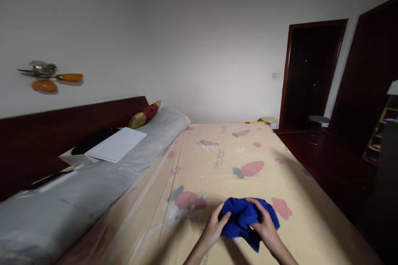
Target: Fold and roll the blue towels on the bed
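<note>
A bunched blue cloth (239, 217) is between my two hands, just over the near part of the bed. My left hand (216, 224) grips its left side, with the thumb on top. My right hand (263, 222) grips its right side, fingers over the upper edge and thumb in front. One pointed corner of the cloth hangs down between the hands. Beneath it spreads a cream bedsheet (217, 178) printed with pink carrots and flowers.
A long grey bolster (124, 178) lies along the dark wooden headboard (77, 118), with a white board (116, 145) on it. A red and gold cushion (145, 115) sits at its far end. Stools (269, 120) stand beyond the bed near a dark doorway (312, 78).
</note>
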Demonstrator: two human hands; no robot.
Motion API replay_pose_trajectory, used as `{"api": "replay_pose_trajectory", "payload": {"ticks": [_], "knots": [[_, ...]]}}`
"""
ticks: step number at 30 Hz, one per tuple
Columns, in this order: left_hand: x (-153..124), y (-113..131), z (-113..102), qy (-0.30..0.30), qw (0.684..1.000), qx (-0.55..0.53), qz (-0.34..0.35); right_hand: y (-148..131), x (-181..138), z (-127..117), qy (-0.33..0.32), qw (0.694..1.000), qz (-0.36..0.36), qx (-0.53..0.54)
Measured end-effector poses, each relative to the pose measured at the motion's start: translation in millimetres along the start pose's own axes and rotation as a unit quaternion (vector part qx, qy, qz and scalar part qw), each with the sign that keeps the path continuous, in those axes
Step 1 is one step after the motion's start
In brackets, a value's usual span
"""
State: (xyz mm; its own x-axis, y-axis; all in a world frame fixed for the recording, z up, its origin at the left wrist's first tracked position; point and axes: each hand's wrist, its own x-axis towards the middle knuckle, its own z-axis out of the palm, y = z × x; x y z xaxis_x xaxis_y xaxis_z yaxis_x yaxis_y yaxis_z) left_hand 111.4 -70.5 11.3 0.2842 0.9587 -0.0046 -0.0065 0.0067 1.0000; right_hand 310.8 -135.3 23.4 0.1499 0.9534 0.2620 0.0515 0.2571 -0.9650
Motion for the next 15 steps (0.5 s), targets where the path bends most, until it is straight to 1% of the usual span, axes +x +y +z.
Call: {"api": "replay_pose_trajectory", "payload": {"ticks": [1, 2, 4, 5, 6, 7, 8, 10, 11, 13, 15], "knots": [[-2.5, 4.5, 0.2, -0.001, 0.999, 0.042, 0.02, -1.9, 0.6, 0.3, 0.003, 1.0, 0.003, -0.004], [-5.3, 9.9, 0.7, 0.015, 0.994, 0.093, 0.05, -4.0, 1.4, 0.4, 0.008, 1.0, 0.003, -0.009], [-12.5, 22.5, 3.8, 0.07, 0.974, 0.181, 0.119, -8.2, 2.6, 0.9, 0.017, 1.0, -0.003, -0.023], [-16.9, 29.4, 6.8, 0.088, 0.962, 0.209, 0.15, -9.9, 2.9, 1.4, 0.014, 0.999, -0.006, -0.033], [-21.6, 36.2, 10.8, 0.087, 0.955, 0.226, 0.173, -11.2, 3.0, 2.2, 0.005, 0.999, -0.007, -0.044], [-26.2, 42.7, 15.5, 0.063, 0.952, 0.234, 0.188, -12.2, 2.7, 3.1, -0.006, 0.998, -0.008, -0.055], [-30.3, 48.6, 20.6, 0.025, 0.952, 0.236, 0.195, -13.1, 2.2, 4.1, -0.021, 0.997, -0.01, -0.067], [-35.4, 58.0, 29.9, -0.046, 0.955, 0.226, 0.188, -15.2, 0.7, 5.4, -0.042, 0.995, -0.018, -0.093], [-36.0, 61.2, 33.3, -0.066, 0.959, 0.213, 0.176, -17.0, -0.1, 5.4, -0.048, 0.993, -0.023, -0.106], [-33.7, 65.3, 36.0, -0.084, 0.971, 0.169, 0.143, -22.5, -1.4, 3.2, -0.066, 0.99, -0.032, -0.122], [-28.7, 66.7, 34.0, -0.102, 0.982, 0.115, 0.105, -29.8, -1.9, -1.2, -0.107, 0.985, -0.037, -0.127]]}}
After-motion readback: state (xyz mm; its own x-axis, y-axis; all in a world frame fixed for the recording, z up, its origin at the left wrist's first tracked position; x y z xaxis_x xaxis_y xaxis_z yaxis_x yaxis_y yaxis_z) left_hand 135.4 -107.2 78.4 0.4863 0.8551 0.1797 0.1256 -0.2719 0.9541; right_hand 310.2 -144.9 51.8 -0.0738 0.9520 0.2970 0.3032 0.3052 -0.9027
